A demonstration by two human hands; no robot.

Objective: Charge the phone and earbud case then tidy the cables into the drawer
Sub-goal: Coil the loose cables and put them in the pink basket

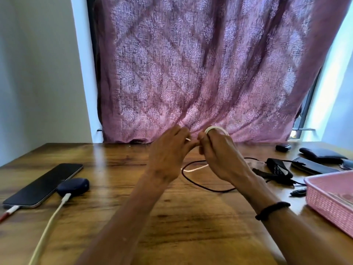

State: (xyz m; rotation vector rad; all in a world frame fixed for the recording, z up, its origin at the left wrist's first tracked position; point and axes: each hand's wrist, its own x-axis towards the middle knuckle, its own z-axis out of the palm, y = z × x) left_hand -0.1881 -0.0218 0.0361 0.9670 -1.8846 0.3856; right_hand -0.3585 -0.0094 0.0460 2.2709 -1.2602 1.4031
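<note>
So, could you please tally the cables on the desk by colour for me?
White: 2, the case cable and the coil.
Red and white: 1, the phone cable.
Black: 1, the loop, as far as I can trace it.
Total: 4.

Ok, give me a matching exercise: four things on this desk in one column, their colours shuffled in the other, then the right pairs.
Things:
1. phone
2. earbud case
3. basket
4. cable plugged into the earbud case

Colours:
a. pink
b. white
c. black
d. dark blue

Pairs: 1-c, 2-d, 3-a, 4-b
</note>
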